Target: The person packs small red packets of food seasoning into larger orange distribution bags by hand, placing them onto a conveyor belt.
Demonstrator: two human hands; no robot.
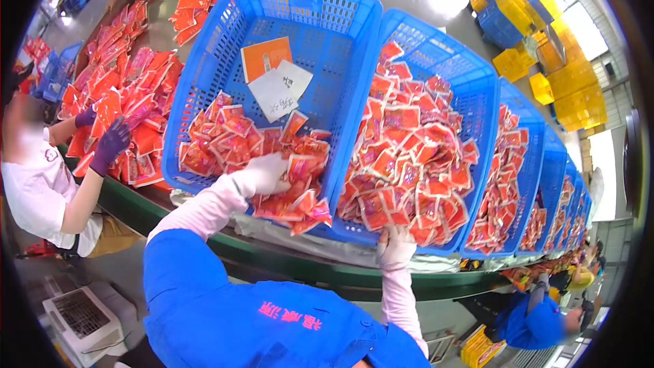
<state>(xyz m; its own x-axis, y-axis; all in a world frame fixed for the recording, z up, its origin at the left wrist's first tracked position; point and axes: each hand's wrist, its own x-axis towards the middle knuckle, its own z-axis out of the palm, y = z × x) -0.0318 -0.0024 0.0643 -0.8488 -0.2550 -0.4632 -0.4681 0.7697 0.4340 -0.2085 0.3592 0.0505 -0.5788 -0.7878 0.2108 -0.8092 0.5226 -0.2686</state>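
My left hand (pixel 264 174), in a white glove, reaches into the near end of a blue plastic crate (pixel 235 0). Its fingers curl against small red packets (pixel 225 138) heaped there, some lying over the near edge. My right hand (pixel 396 247), gloved too, grips the near rim of the neighbouring blue crate (pixel 443 44), with its thumb and fingers bent. That second crate holds a large heap of red packets (pixel 409 163). An orange card (pixel 255 61) and white sheets with handwriting (pixel 281 90) lie on the first crate's floor.
More blue crates (pixel 528 116) with red packets continue to the right. At left, a co-worker in purple gloves (pixel 110 144) handles larger red packets (pixel 146 140) on the table. Yellow crates (pixel 575 82) are stacked behind. Another person in blue (pixel 531 324) works at lower right.
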